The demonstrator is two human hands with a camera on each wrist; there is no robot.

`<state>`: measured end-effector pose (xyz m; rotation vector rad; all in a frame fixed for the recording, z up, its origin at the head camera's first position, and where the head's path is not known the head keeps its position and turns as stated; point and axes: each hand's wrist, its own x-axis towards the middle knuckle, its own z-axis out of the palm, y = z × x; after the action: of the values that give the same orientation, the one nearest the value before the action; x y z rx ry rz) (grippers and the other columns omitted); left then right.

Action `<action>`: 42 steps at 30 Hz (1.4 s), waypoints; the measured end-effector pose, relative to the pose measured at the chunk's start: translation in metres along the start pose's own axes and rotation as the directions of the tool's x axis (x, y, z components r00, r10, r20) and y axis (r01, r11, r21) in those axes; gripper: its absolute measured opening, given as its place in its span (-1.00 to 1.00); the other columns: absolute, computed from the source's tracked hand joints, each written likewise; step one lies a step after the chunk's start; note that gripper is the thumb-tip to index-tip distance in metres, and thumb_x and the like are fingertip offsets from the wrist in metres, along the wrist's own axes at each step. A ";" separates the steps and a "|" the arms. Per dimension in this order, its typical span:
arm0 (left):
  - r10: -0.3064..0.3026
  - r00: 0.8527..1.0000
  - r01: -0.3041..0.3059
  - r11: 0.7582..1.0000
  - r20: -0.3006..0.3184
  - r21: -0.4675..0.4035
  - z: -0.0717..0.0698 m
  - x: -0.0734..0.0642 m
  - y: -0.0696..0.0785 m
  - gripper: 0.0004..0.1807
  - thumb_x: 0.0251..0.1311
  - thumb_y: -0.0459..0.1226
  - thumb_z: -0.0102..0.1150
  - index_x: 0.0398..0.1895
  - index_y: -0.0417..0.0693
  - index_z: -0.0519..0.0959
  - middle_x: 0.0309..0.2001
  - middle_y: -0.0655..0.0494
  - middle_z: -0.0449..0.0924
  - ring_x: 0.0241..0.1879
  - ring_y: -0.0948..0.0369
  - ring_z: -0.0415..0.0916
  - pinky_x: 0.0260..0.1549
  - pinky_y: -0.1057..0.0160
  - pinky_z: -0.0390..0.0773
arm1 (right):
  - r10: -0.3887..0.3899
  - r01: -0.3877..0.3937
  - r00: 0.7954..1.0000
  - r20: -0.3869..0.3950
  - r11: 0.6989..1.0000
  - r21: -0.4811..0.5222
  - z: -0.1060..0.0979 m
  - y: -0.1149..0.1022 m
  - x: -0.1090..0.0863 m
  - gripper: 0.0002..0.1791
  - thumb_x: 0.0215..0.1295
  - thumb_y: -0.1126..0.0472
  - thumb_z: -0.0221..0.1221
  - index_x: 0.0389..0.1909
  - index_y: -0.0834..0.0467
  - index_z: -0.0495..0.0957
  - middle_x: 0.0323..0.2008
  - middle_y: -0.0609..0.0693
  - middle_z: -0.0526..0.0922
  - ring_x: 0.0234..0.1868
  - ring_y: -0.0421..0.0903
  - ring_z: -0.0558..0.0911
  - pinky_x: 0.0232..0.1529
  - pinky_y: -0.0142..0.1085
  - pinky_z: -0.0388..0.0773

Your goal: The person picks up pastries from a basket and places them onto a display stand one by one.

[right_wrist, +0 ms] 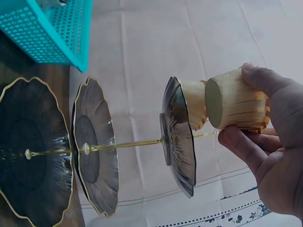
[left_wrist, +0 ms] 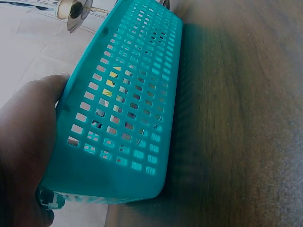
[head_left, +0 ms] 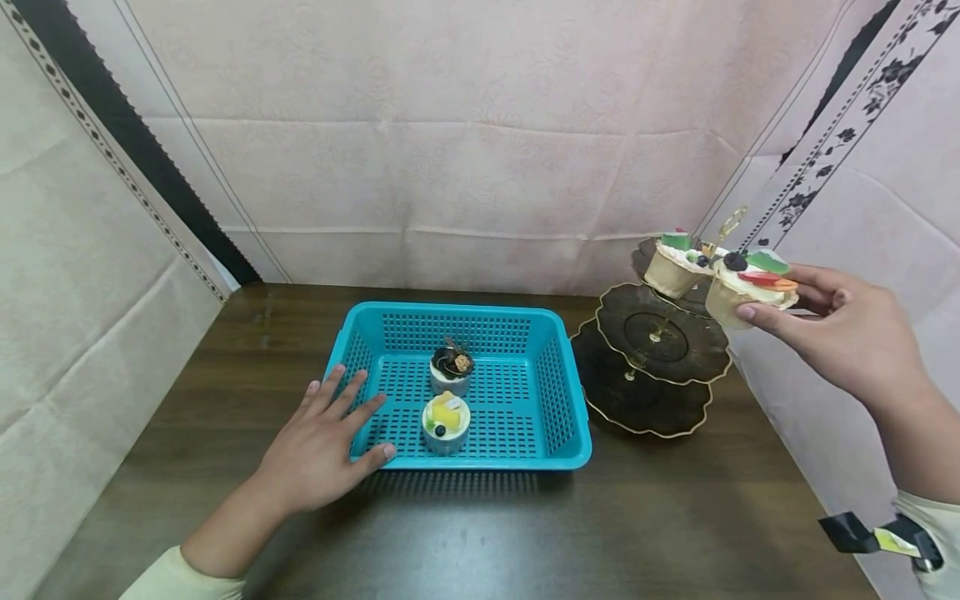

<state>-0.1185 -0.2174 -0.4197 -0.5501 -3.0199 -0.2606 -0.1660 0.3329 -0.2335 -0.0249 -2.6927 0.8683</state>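
My right hand [head_left: 862, 333] pinches a cream-topped cupcake [head_left: 742, 292] with berry, red, orange and green decorations, thumb on one side and fingers on the other. In the right wrist view its pale pleated cup [right_wrist: 232, 101] is close over the top plate [right_wrist: 182, 142] of a three-tier cake stand [head_left: 652, 333]. Another decorated cupcake [head_left: 675, 267] sits on that top plate. My left hand [head_left: 315, 454] lies with spread, straight fingers over the left front corner of a blue plastic basket [head_left: 480, 463], thumb at the rim. Inside are a yellow-topped cupcake [head_left: 446, 421] and a chocolate-topped cupcake [head_left: 452, 367].
The stand's middle plate [head_left: 626, 321] and bottom plate [head_left: 645, 408], dark with wavy gold rims, sit right of the basket. A gold loop handle [head_left: 729, 227] rises above the top plate. Pale cloth [head_left: 480, 183] hangs behind the brown wooden table [head_left: 465, 542].
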 end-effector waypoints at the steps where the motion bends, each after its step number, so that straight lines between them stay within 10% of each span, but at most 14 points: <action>1: 0.001 1.000 -0.001 1.000 -0.002 -0.001 0.000 0.000 0.000 -0.06 0.35 0.48 -0.31 0.54 0.09 0.36 0.61 -0.13 0.00 0.61 -0.16 -0.34 0.48 -0.29 -0.19 | 0.003 -0.003 1.000 -0.003 1.000 -0.010 0.000 0.001 0.000 -0.18 0.15 -0.13 0.49 0.32 0.26 0.51 -0.40 -0.77 0.55 -0.37 -0.74 0.50 -0.49 -0.56 0.45; 8: 0.000 1.000 0.000 1.000 -0.005 -0.002 0.000 0.000 0.001 -0.06 0.35 0.48 -0.31 0.54 0.09 0.36 0.61 -0.13 0.00 0.61 -0.16 -0.34 0.47 -0.29 -0.18 | 0.046 -0.046 0.999 -0.008 0.997 -0.067 -0.002 0.008 0.004 -0.10 0.14 -0.22 0.46 0.35 0.27 0.49 -0.44 -0.84 0.39 -0.39 -0.74 0.44 -0.51 -0.49 0.43; 12: -0.003 1.000 0.003 1.000 -0.003 0.001 0.000 0.000 0.000 -0.06 0.34 0.48 -0.32 0.54 0.09 0.36 0.61 -0.13 0.00 0.61 -0.16 -0.35 0.47 -0.30 -0.18 | 0.053 -0.054 0.999 -0.007 0.995 -0.089 -0.001 0.010 0.005 -0.07 0.15 -0.24 0.44 0.37 0.29 0.46 -0.11 -0.27 0.73 -0.39 -0.73 0.41 -0.51 -0.47 0.44; 17: -0.005 1.000 0.005 1.000 0.001 -0.001 0.000 0.000 0.000 -0.06 0.35 0.48 -0.31 0.54 0.09 0.35 0.61 -0.13 -0.01 0.61 -0.16 -0.35 0.47 -0.30 -0.18 | 0.063 -0.065 0.998 -0.012 0.989 -0.133 -0.001 0.011 0.006 -0.07 0.19 -0.27 0.41 0.37 0.32 0.46 0.12 0.29 0.59 -0.38 -0.68 0.36 -0.52 -0.40 0.40; 30: 0.000 1.000 0.000 1.000 -0.003 0.001 0.001 0.001 0.000 -0.06 0.34 0.48 -0.31 0.54 0.10 0.35 0.61 -0.13 0.00 0.61 -0.17 -0.34 0.47 -0.30 -0.18 | 0.116 -0.121 0.993 -0.036 0.969 -0.213 0.002 0.015 0.016 -0.02 0.24 -0.33 0.31 0.35 0.41 0.43 0.09 0.48 0.59 -0.11 0.06 0.49 -0.54 -0.28 0.38; 42: -0.002 1.000 0.002 1.000 -0.004 -0.002 0.000 0.000 0.000 -0.06 0.34 0.48 -0.32 0.54 0.09 0.35 0.61 -0.13 -0.01 0.60 -0.17 -0.34 0.47 -0.30 -0.17 | 0.083 -0.091 0.996 -0.045 0.968 -0.234 0.009 0.021 0.025 -0.03 0.21 -0.34 0.33 0.35 0.37 0.45 0.06 0.44 0.63 -0.13 0.04 0.53 -0.55 -0.30 0.38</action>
<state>-0.1191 -0.2175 -0.4200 -0.5467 -3.0166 -0.2647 -0.1941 0.3479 -0.2455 -0.2107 -2.7638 0.5606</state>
